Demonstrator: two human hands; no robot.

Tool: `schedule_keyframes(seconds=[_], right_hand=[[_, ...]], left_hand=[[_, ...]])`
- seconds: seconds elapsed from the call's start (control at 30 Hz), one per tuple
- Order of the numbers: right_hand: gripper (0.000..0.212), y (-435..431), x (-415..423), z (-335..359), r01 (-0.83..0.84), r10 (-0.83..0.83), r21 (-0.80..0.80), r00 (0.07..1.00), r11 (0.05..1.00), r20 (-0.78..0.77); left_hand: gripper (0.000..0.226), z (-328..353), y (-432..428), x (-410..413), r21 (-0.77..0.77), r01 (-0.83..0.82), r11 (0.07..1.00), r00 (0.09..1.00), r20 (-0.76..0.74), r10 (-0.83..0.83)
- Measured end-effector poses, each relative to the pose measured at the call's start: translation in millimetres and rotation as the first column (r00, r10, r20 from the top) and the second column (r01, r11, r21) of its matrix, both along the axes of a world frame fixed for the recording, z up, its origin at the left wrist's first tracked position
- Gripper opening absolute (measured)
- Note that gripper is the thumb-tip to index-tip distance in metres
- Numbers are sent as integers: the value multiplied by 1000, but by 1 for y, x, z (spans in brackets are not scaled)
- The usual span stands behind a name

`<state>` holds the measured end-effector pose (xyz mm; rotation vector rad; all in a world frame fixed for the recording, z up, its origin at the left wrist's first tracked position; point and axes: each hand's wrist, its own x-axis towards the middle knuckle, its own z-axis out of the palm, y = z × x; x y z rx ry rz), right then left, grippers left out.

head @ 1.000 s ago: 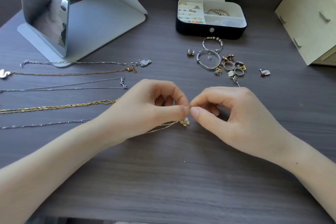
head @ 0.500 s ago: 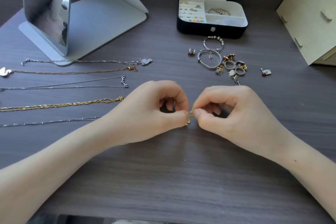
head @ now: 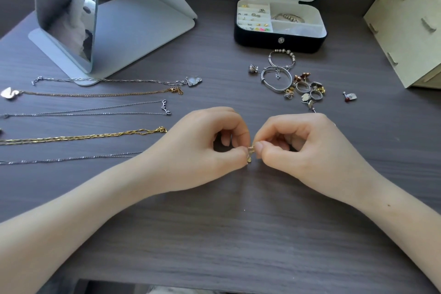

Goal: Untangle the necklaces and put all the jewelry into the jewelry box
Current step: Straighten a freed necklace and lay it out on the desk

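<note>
My left hand (head: 202,150) and my right hand (head: 303,150) meet at the table's middle, both pinching a small gold pendant (head: 250,154) of a thin necklace; its chain is hidden under my left hand. Several necklaces lie stretched out at the left: a silver one with a white charm (head: 193,80), a rose-gold chain (head: 95,94), a thin silver one (head: 164,106), a thick gold chain (head: 83,137) and a silver chain (head: 71,158). The black jewelry box (head: 281,42) stands open at the back, with rings and a bracelet inside.
A pile of bangles, rings and earrings (head: 296,83) lies in front of the box, a red stud (head: 349,97) to its right. A standing mirror (head: 69,14) occupies the back left. A pale wooden organiser (head: 405,21) stands at the right edge.
My hands drew closer together and gathered the gold pendant between the fingertips; the gold chain that trailed out below my left hand is no longer visible.
</note>
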<state>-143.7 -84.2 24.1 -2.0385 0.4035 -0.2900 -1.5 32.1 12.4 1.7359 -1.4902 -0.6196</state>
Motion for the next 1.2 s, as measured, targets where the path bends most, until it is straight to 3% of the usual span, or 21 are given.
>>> schedule_keyframes(seconds=[0.2,0.37,0.6,0.73,0.87,1.2], right_hand=[[20,0,1,3,-2,3,66,1000,998,-16],[15,-1,1,2,-22,23,61,1000,998,-12],[12,-1,-1,-3,-53,54,-136,999,989,1],[9,-2,-1,-5,-71,80,-258,997,964,24],[15,-2,0,-5,-95,119,-368,992,925,43],[13,-6,-2,-4,-80,94,-323,995,943,26]], left_hand=[[25,3,1,2,18,13,1000,996,-92,-11],[16,2,1,2,5,10,1000,997,-80,-10],[8,0,1,2,15,-10,1000,999,-34,10],[13,1,1,4,16,1,1000,986,-167,2],[19,2,0,3,69,2,998,987,-162,9],[24,4,0,5,133,-3,991,977,-210,31]])
